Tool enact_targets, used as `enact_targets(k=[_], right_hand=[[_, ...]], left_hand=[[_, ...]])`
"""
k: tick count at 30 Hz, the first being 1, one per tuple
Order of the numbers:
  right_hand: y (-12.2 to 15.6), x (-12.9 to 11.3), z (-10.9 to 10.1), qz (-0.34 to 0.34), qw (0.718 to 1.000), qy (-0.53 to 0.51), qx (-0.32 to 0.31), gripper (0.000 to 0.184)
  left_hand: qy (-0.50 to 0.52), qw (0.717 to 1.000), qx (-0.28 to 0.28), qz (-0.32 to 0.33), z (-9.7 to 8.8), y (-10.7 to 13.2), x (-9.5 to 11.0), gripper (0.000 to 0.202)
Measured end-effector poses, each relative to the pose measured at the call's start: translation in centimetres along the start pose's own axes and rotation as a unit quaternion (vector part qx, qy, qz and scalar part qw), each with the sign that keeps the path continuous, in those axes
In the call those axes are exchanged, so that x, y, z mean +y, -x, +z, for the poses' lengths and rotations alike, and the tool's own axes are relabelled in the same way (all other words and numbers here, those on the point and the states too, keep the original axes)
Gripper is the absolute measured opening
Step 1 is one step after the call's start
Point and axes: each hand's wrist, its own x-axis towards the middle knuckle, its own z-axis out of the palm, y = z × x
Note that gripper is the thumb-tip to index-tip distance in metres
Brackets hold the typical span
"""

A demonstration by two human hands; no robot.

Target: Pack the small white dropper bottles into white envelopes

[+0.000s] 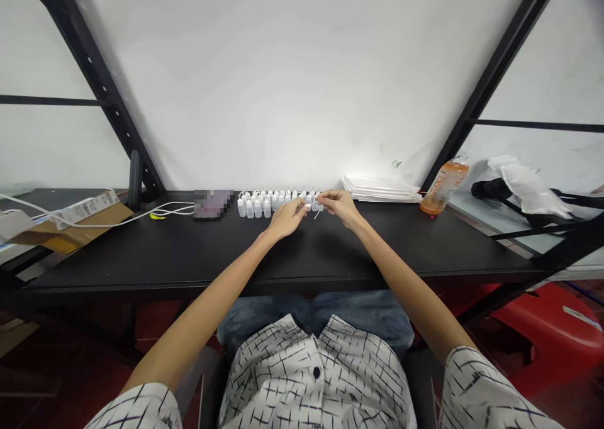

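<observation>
Several small white dropper bottles point(264, 202) stand in rows at the back of the black table point(189, 253). My left hand point(287, 218) and my right hand point(340, 206) meet at the right end of the rows. Both hands have their fingers pinched together on one small white bottle point(315, 206) held between them, just above the tabletop. Its exact shape is too small to make out.
A stack of white sheets point(382, 189) lies right of the bottles, then an orange drink bottle point(443, 187). A blurred dark object point(213, 203), white cables point(155, 214) and a cardboard box point(70, 224) sit to the left. Black shelf struts rise on both sides.
</observation>
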Motion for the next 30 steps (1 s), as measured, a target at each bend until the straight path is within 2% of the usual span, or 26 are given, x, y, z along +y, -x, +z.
enact_targets(k=[12,30], right_hand=[[0.01,0.26,0.11,0.005,0.999,-0.001,-0.045,0.023],[0.12,-0.1,-0.21,-0.003,0.999,-0.006,-0.045,0.023]], left_hand=[[-0.007,1.0,-0.011,-0.004,0.05,0.13,-0.03,0.021],[-0.005,1.0,-0.008,0.001,0.08,0.09,0.01,0.023]])
